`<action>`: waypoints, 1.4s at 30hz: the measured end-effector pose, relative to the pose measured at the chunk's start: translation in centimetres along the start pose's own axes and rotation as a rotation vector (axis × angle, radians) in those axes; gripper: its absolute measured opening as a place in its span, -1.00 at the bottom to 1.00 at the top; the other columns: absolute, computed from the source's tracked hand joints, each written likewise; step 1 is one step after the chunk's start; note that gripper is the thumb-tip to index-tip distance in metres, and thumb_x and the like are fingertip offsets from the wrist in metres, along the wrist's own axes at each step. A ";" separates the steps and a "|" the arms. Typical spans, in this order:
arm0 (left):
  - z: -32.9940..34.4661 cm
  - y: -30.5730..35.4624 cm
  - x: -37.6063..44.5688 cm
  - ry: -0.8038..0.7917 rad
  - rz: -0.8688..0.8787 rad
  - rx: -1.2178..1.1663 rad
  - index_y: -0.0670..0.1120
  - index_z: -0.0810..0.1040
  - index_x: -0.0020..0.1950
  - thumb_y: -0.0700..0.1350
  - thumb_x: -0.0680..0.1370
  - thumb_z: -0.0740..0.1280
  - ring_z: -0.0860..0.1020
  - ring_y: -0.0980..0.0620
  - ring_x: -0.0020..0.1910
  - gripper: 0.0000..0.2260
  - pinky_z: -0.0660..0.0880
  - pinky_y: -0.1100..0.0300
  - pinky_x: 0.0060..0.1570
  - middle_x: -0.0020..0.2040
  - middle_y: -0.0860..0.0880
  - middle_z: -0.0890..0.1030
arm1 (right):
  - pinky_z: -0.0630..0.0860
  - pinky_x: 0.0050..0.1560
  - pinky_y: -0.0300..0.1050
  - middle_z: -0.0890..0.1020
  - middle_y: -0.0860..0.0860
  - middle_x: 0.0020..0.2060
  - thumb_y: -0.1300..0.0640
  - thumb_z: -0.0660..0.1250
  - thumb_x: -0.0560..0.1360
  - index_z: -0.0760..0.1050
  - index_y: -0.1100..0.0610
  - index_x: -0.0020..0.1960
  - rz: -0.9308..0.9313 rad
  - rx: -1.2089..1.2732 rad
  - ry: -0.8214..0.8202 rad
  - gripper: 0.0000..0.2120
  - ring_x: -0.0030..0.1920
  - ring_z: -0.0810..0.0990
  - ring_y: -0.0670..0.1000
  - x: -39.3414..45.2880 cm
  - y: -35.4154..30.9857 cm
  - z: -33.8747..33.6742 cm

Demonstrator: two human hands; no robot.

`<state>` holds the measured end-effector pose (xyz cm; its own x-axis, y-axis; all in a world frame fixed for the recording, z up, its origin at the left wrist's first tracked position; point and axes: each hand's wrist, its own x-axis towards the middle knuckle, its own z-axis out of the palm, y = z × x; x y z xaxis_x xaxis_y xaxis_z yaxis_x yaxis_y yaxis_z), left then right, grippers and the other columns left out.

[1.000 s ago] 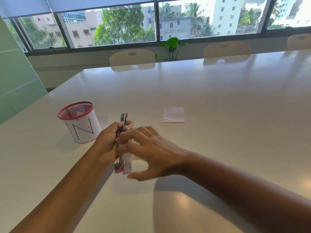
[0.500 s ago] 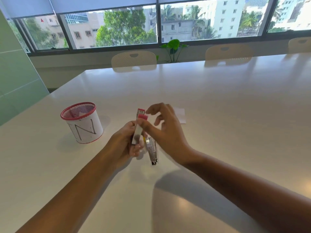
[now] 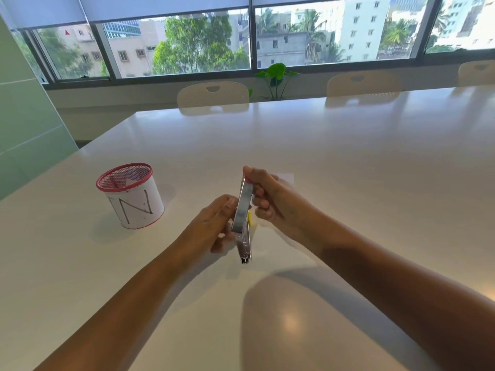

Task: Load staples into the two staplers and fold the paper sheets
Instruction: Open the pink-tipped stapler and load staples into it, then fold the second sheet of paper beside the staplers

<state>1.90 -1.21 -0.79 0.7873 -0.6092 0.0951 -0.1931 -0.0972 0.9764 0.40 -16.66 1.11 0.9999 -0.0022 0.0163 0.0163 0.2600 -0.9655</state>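
Since the earlier frame your right hand (image 3: 270, 199) has closed its fingertips on the top end of the stapler (image 3: 243, 210), swinging its silver lid up nearly upright, while your left hand (image 3: 214, 226) grips the body above the white table (image 3: 348, 183). Behind your right hand, a folded paper sheet (image 3: 286, 177) peeks out on the tabletop. To the left stands a red-rimmed mesh cup (image 3: 131, 196) marked N. Across the table stand pale chairs (image 3: 213, 97), a small green plant (image 3: 276, 76) and wide windows (image 3: 187, 41) facing trees and buildings.
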 end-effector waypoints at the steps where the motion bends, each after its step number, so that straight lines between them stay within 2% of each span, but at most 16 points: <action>1: -0.1 -0.2 0.2 0.079 0.009 0.089 -0.05 0.46 -0.06 0.10 0.53 0.09 0.30 0.17 -0.56 -0.73 0.22 0.32 -0.55 -0.42 0.01 0.42 | 0.17 -0.61 -0.35 0.33 -0.13 -0.55 0.01 0.36 0.44 0.41 0.04 -0.37 -0.011 0.044 0.018 -0.74 -0.56 0.21 -0.15 0.2 -0.3 -0.2; 3: -0.7 -0.6 0.5 0.227 0.004 0.115 -0.08 0.48 -0.05 0.01 0.60 0.05 0.28 0.18 -0.56 -0.74 0.18 0.34 -0.56 -0.39 -0.01 0.40 | 0.11 -0.63 -0.34 0.28 -0.13 -0.61 0.11 0.34 0.46 0.37 0.06 -0.40 -0.029 0.072 0.060 -0.72 -0.61 0.17 -0.15 0.5 -0.8 -0.8; 5: -1.3 -0.8 0.8 0.353 -0.012 0.089 -0.10 0.48 -0.06 0.01 0.60 0.05 0.30 0.16 -0.56 -0.71 0.19 0.36 -0.59 -0.41 -0.04 0.40 | 0.08 -0.64 -0.33 0.24 -0.13 -0.64 0.18 0.32 0.45 0.32 0.09 -0.41 -0.036 0.028 0.102 -0.70 -0.63 0.13 -0.14 0.6 -1.3 -1.6; 8: -1.7 -1.1 1.1 0.449 -0.020 0.087 -0.13 0.48 -0.10 -0.02 0.62 0.03 0.31 0.17 -0.64 -0.70 0.22 0.38 -0.64 -0.51 -0.01 0.41 | 0.10 -0.65 -0.34 0.25 -0.12 -0.69 0.20 0.34 0.42 0.29 0.10 -0.39 0.024 -0.137 0.179 -0.71 -0.65 0.12 -0.13 0.7 -1.2 -2.6; 11: -1.7 -1.3 1.3 0.449 -0.009 0.098 -0.09 0.48 -0.13 -0.02 0.62 0.02 0.30 0.16 -0.64 -0.70 0.23 0.37 -0.64 -0.59 0.05 0.40 | 0.13 -0.63 -0.34 0.29 -0.12 -0.69 0.16 0.38 0.39 0.28 0.08 -0.40 0.109 -0.347 0.233 -0.69 -0.65 0.16 -0.12 1.0 -1.1 -3.1; 13: -1.8 -1.3 1.4 0.446 -0.001 0.107 -0.08 0.48 -0.13 -0.01 0.62 0.02 0.30 0.16 -0.63 -0.70 0.24 0.35 -0.63 -0.59 0.05 0.40 | 0.14 -0.56 -0.31 0.30 -0.08 -0.63 0.14 0.41 0.35 0.28 0.07 -0.42 0.131 -0.516 0.249 -0.68 -0.57 0.18 -0.07 1.0 -1.2 -3.1; 18: -1.7 -1.5 1.3 0.449 0.043 0.196 -0.08 0.46 -0.12 -0.03 0.62 0.02 0.31 0.15 -0.63 -0.72 0.25 0.37 -0.62 -0.60 0.06 0.40 | 0.10 -0.62 -0.34 0.27 -0.01 -0.48 0.01 0.37 0.41 0.31 0.13 -0.34 0.287 -0.892 0.093 -0.68 -0.50 0.14 -0.06 0.1 -1.8 -3.0; 22: -1.8 -1.7 1.2 0.451 0.055 0.250 -0.12 0.45 -0.08 -0.04 0.62 0.02 0.33 0.16 -0.61 -0.73 0.26 0.37 -0.60 -0.47 -0.05 0.38 | 0.12 -0.53 -0.28 0.30 0.00 -0.42 -0.09 0.36 0.41 0.29 0.12 -0.31 0.268 -1.041 0.092 -0.64 -0.46 0.19 -0.06 -0.1 -2.0 -2.8; 27: -1.9 -1.7 1.2 0.439 0.062 0.257 -0.12 0.45 -0.08 -0.03 0.62 0.02 0.32 0.16 -0.62 -0.72 0.26 0.35 -0.60 -0.46 -0.06 0.37 | 0.21 -0.41 -0.18 0.44 0.02 -0.29 -0.26 0.33 0.37 0.32 0.10 -0.27 0.185 -1.229 0.141 -0.57 -0.32 0.35 -0.05 0.3 -1.7 -3.6; 30: -1.9 -1.7 1.2 0.444 0.051 0.253 -0.16 0.45 -0.03 -0.03 0.62 0.01 0.31 0.16 -0.62 -0.71 0.25 0.36 -0.60 -0.47 -0.07 0.37 | 0.23 -0.40 -0.15 0.45 0.00 -0.31 -0.36 0.29 0.33 0.35 0.11 -0.17 0.161 -1.402 0.219 -0.48 -0.24 0.42 0.02 0.5 -1.1 -4.3; 36: -1.9 -1.6 1.2 0.436 0.067 0.270 -0.12 0.45 -0.06 -0.01 0.61 0.01 0.32 0.17 -0.60 -0.71 0.26 0.37 -0.59 -0.47 -0.05 0.38 | 0.22 -0.43 -0.19 0.46 0.01 -0.33 -0.41 0.22 0.33 0.34 0.12 -0.28 0.224 -1.486 0.222 -0.44 -0.24 0.44 0.04 0.8 0.3 -5.0; 39: -1.9 -1.6 1.2 0.439 0.066 0.271 -0.13 0.46 -0.04 0.00 0.61 0.01 0.33 0.17 -0.59 -0.70 0.27 0.37 -0.59 -0.46 -0.04 0.38 | 0.28 -0.38 -0.16 0.52 0.05 -0.18 -0.48 0.10 0.32 0.40 0.17 -0.04 0.163 -1.433 0.298 -0.30 -0.15 0.48 0.06 0.9 0.2 -5.1; 42: -1.9 -1.5 1.1 0.435 0.074 0.263 -0.16 0.46 -0.02 0.00 0.61 0.02 0.33 0.17 -0.60 -0.69 0.27 0.37 -0.59 -0.46 -0.04 0.38 | 0.39 -0.09 -0.08 0.48 0.08 0.12 -0.27 0.10 0.50 0.35 0.14 0.17 -0.049 -1.332 0.404 -0.50 0.05 0.46 0.07 1.2 0.6 -5.7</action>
<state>4.20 -0.25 -1.81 0.9258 -0.2436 0.2890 -0.3546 -0.2946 0.8874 1.59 -22.00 -0.94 0.9257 -0.3195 0.2025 -0.1877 -0.8527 -0.4875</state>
